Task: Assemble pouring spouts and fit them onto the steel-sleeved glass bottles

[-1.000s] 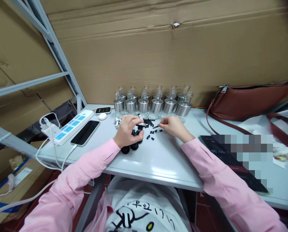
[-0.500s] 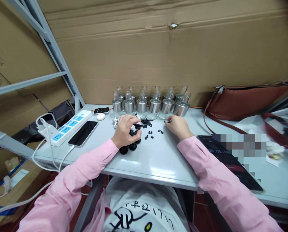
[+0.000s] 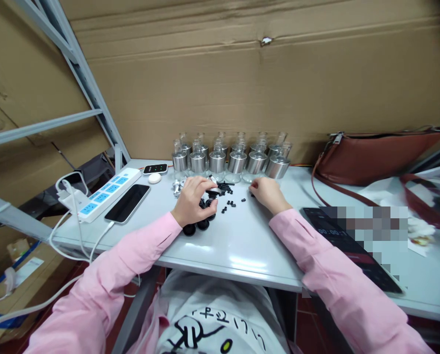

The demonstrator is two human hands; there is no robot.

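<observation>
My left hand (image 3: 193, 200) is closed, thumb and fingers pinching a black round cap (image 3: 213, 192) with a narrower part under its disc. Beneath and beside that hand lie more black round caps (image 3: 189, 229), partly covered by the fingers. My right hand (image 3: 268, 193) rests low over the table with its fingertips pressed together. A dark bit shows under those fingertips, too small and covered to make out. Between the hands, several small black pieces (image 3: 230, 203) are scattered. Thin black sticks (image 3: 226, 187) lie in a pile just beyond my left hand, and small silvery-white parts (image 3: 176, 188) sit behind it.
Glass bottles with metal bands (image 3: 237, 161) stand in two rows against the cardboard wall (image 3: 212, 88). Leftward are a power strip (image 3: 111, 192), a phone (image 3: 127, 203), a small device (image 3: 155, 169) and a white disc (image 3: 154, 178). A tablet (image 3: 352, 250) and brown bag (image 3: 374, 155) lie right.
The cap in my left hand has turned, so its narrower part now shows below the disc. My right hand has shifted slightly nearer, and one small black piece beside it is out of sight.
</observation>
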